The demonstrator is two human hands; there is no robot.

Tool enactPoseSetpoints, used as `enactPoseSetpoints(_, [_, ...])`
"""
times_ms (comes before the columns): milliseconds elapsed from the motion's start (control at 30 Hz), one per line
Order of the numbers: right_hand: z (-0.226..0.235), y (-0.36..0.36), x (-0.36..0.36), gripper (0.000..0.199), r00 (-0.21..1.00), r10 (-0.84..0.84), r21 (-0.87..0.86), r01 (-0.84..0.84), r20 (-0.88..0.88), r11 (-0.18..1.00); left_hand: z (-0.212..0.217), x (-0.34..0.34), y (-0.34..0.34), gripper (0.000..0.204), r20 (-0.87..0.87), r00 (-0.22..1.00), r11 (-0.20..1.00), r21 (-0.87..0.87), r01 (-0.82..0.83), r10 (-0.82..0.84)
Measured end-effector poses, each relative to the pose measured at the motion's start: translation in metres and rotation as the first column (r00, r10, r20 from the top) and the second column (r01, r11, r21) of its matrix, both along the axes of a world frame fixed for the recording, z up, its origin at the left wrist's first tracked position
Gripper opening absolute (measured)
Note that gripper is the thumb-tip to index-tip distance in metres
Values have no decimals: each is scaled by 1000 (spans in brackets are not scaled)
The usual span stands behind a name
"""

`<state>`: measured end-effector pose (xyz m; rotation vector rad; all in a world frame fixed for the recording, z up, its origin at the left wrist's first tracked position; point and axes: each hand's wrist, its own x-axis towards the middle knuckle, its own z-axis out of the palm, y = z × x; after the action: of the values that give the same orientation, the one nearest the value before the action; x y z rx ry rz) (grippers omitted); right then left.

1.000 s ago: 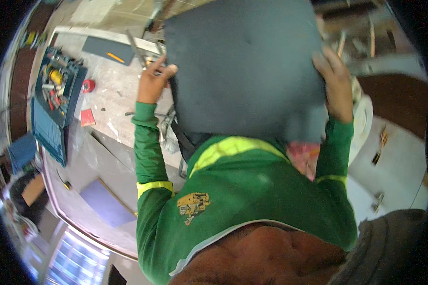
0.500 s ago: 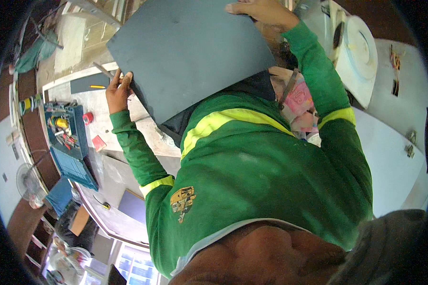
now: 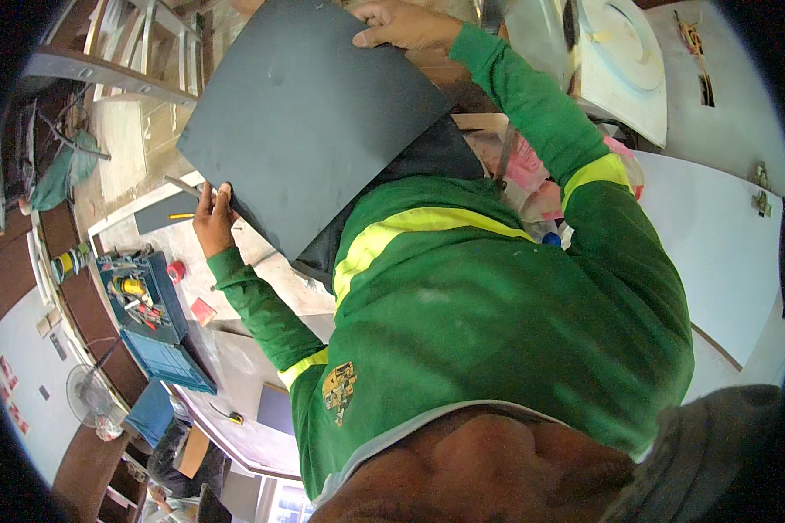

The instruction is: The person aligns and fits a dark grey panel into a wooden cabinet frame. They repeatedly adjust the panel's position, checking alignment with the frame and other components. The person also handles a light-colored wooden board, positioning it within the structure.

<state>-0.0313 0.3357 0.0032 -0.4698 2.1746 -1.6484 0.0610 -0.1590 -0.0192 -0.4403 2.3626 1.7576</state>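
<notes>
Two hands carry the work in the head view, the only view we have: our left hand [image 3: 214,222] is curled nearly closed at one edge of a dark grey panel [image 3: 314,113], thumb towards us, while our right hand [image 3: 406,23] pinches the opposite edge, thumb flat on the face and fingers bent around behind. The panel spans the gap between the hands, tilted, its near edge by the black cloth [image 3: 427,152] at our waist; whether they touch, we cannot tell. A thin grey bar [image 3: 181,186] sticks out just beyond our left fingertips, and we cannot tell if we grip it too. To hold the sheet well, we should press evenly from both edges, keep fingertips off the corners and avoid twisting one hand against the other, as a thin panel would probably flex. It would be wise to mind the yellow pencil [image 3: 180,216] just beside the left hand and the open blue toolbox [image 3: 173,301] below and outside it. Beneath the right forearm, the pink plastic bag [image 3: 528,170] could snag a low corner, so we would keep that side raised.
</notes>
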Motion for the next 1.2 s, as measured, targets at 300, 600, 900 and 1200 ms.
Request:
enactPoseSetpoints(300, [18, -8, 17, 35, 998, -49, -29, 50, 27, 998, -2, 3, -3, 68, 32, 999, 1000, 14, -2, 2])
enactPoseSetpoints(600, [-18, -2, -5, 46, 993, -3, -70, 12, 118, 997, -10, 1, -5, 65, 10, 1000, 999, 43, -5, 5])
enactPoseSetpoints(900, [-5, -5, 1, 40, 996, -27, 4, 26, 88, 1000, -7, 5, -1, 64, 1, 1000, 999, 39, -27, 27])
enactPoseSetpoints(1200, [-9, -3, -1, 47, 990, -30, 4, 30, 136, 1000, -8, 4, -3, 59, 5, 1000, 1000, 26, -15, 15])
